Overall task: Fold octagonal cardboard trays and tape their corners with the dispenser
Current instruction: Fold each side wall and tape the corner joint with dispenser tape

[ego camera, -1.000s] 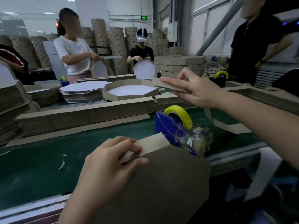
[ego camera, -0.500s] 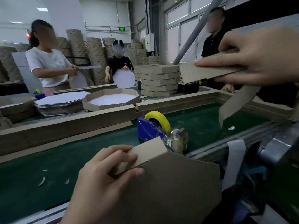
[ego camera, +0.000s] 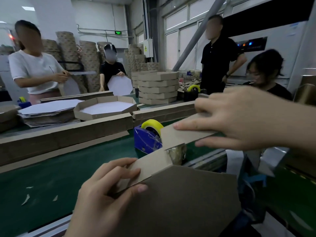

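Pinching a side flap of the cardboard tray (ego camera: 188,202) at the near edge of the green belt (ego camera: 51,177): your left hand (ego camera: 102,190) | your right hand (ego camera: 239,120) pinches a cardboard strip (ego camera: 181,135) just above that flap | blue tape dispenser (ego camera: 146,140) stands on the belt right behind both

The left hand (ego camera: 102,194) and right hand (ego camera: 239,120) are bare, with slim fingers (ego camera: 119,173) and short, plain nails (ego camera: 142,189). The right forearm (ego camera: 304,129) and left wrist (ego camera: 82,224) are bare to the frame's edge.
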Motion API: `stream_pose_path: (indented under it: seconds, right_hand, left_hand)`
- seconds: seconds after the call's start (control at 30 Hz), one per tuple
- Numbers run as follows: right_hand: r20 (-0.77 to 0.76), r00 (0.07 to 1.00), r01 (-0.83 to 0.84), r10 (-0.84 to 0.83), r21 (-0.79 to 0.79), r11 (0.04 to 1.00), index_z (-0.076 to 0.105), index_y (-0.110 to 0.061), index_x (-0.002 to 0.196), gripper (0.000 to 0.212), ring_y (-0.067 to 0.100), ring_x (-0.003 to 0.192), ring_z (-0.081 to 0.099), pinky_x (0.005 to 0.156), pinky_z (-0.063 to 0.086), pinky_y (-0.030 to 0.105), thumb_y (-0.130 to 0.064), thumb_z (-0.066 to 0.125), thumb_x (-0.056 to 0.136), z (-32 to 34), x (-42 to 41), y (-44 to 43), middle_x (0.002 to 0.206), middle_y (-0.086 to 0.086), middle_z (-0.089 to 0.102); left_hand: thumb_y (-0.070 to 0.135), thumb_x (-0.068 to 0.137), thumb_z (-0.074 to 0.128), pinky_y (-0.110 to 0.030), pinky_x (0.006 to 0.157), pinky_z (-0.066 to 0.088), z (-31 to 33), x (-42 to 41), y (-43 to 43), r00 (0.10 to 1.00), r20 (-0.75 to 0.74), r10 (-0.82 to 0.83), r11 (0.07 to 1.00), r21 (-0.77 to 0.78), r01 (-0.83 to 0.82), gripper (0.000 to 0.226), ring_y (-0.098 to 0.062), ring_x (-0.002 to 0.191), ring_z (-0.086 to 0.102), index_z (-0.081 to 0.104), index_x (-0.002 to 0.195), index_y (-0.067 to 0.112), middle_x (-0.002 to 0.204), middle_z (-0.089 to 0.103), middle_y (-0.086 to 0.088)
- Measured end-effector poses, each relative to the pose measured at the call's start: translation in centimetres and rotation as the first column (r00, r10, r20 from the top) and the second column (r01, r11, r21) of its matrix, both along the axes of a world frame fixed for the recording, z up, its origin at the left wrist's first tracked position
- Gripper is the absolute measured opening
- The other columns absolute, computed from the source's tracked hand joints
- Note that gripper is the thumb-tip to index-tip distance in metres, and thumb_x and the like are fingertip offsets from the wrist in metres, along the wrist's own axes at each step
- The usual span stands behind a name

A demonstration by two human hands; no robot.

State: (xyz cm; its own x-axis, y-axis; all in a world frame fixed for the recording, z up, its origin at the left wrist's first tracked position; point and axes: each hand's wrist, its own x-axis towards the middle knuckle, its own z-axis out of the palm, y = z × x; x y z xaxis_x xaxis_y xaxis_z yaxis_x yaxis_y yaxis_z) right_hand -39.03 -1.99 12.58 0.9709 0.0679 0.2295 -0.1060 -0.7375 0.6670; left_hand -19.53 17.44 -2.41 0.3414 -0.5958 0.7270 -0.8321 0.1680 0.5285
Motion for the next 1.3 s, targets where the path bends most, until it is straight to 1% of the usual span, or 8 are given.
stream_pose_path:
  seconds: [0.03,0.17,0.4,0.5,0.67,0.8,0.93,1.3]
  right_hand:
    - [-0.018,0.999,0.051,-0.049,0.151,0.987,0.038,-0.041,0.146,0.057,0.014,0.062,0.053,0.046,0.045,0.031,-0.061,0.02,0.096,-1.6,0.0,0.8,0.089,0.0,0.055]
    - [0.015,1.0,-0.005,-0.001,0.397,0.918,0.031,-0.04,0.149,0.056,0.005,0.063,0.047,0.05,0.044,0.022,-0.061,0.024,0.098,-5.7,1.1,0.4,0.092,-0.006,0.052]
    - [0.033,0.997,-0.071,0.064,0.634,0.77,0.025,-0.048,0.149,0.055,0.004,0.074,0.05,0.064,0.038,0.018,-0.065,0.027,0.097,-12.3,3.3,0.8,0.102,-0.009,0.049]
    - [0.075,0.991,-0.13,0.108,0.668,0.733,0.022,-0.049,0.149,0.055,0.0,0.074,0.048,0.064,0.034,0.016,-0.066,0.027,0.097,-13.8,4.2,1.2,0.103,-0.01,0.047]
    - [0.077,0.987,-0.154,0.141,0.708,0.689,0.023,-0.05,0.149,0.054,-0.003,0.074,0.041,0.063,0.032,0.014,-0.065,0.026,0.097,-14.3,5.7,1.8,0.102,-0.011,0.046]
    - [0.088,0.984,-0.169,0.154,0.73,0.662,0.023,-0.051,0.148,0.055,-0.003,0.076,0.042,0.063,0.035,0.015,-0.068,0.025,0.095,-14.2,6.3,1.8,0.103,-0.013,0.044]
    - [0.111,0.983,-0.18,0.149,0.762,0.622,0.023,-0.058,0.145,0.053,-0.003,0.076,0.045,0.063,0.035,0.009,-0.071,0.025,0.093,-13.9,5.8,0.7,0.103,-0.018,0.041]
    - [0.031,0.987,-0.128,0.157,0.737,0.663,0.034,-0.048,0.145,0.053,0.001,0.069,0.048,0.057,0.047,0.026,-0.066,0.026,0.096,-13.7,6.0,1.0,0.099,-0.012,0.046]
  left_hand:
    - [0.05,0.069,0.07,-0.025,0.08,0.05,-0.3,0.1,0.3,1.0,-0.002,0.004,1.0,-0.008,-0.004,0.025,-0.011,0.102,0.066,0.073,0.081,0.029,0.11,0.068,0.016]
    - [0.045,0.069,0.071,-0.027,0.082,0.05,-1.7,0.5,1.5,0.998,-0.052,0.035,0.998,-0.042,-0.038,0.027,-0.014,0.102,0.067,0.074,0.08,0.021,0.109,0.071,0.008]
    - [0.04,0.07,0.072,-0.026,0.085,0.05,-4.3,1.5,3.1,0.996,-0.07,0.062,0.998,-0.003,-0.063,0.025,-0.014,0.105,0.066,0.074,0.082,0.018,0.112,0.07,0.006]
    - [0.045,0.071,0.071,-0.032,0.086,0.049,-4.7,2.1,4.1,0.993,-0.077,0.093,0.995,0.047,-0.09,0.026,-0.013,0.108,0.065,0.072,0.087,0.024,0.114,0.069,0.008]
    - [0.06,0.077,0.061,-0.028,0.105,0.036,-3.2,2.8,3.9,0.985,0.126,0.122,0.972,0.188,-0.144,0.037,0.004,0.112,0.056,0.058,0.108,0.039,0.115,0.062,0.02]
    - [0.05,0.067,0.071,-0.008,0.079,0.045,-2.7,1.7,2.4,0.994,-0.073,0.078,0.99,0.12,-0.069,0.047,0.0,0.1,0.063,0.059,0.111,0.04,0.106,0.066,0.018]
    - [0.049,0.066,0.072,-0.005,0.082,0.043,-3.0,1.7,2.3,0.991,-0.104,0.081,0.996,0.047,-0.077,0.051,0.002,0.104,0.062,0.06,0.115,0.042,0.111,0.066,0.021]
    - [0.053,0.083,0.063,-0.018,0.088,0.046,-4.1,1.8,2.4,0.997,-0.082,0.015,1.0,0.004,-0.015,0.043,-0.015,0.111,0.062,0.063,0.117,0.027,0.116,0.063,0.005]
